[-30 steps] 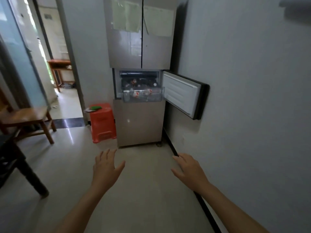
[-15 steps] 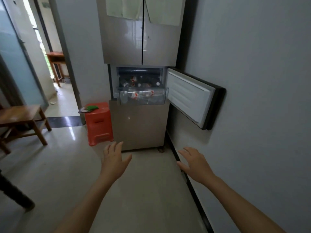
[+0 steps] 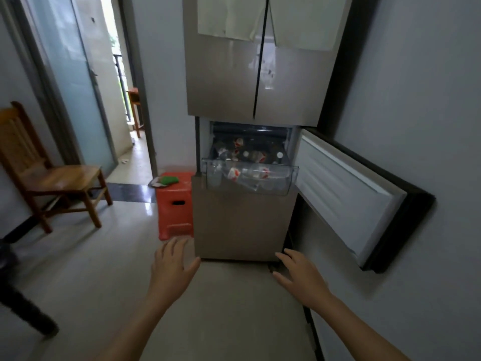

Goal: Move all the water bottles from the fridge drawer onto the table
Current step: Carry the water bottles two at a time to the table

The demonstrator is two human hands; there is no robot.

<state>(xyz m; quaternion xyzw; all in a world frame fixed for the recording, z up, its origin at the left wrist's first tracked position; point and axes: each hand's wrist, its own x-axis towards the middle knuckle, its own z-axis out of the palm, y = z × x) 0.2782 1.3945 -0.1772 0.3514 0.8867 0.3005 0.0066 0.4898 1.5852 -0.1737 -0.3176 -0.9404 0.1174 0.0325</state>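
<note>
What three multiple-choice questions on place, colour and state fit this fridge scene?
1. Where does the plastic stool stand?
A) left of the fridge
B) right of it
C) on top of it
2. What colour is the stool?
A) blue
B) red-orange
C) white
3. The left hand and right hand are:
A) clenched fists
B) open and empty
C) clasped together
Answers: 1 A, it stands at the fridge's left side; 2 B, its plastic is red-orange; 3 B, fingers spread, nothing held.

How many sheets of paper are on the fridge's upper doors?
2. The left sheet is on the left upper door, the right sheet on the right upper door. Both are cropped above; more may be hidden.
</note>
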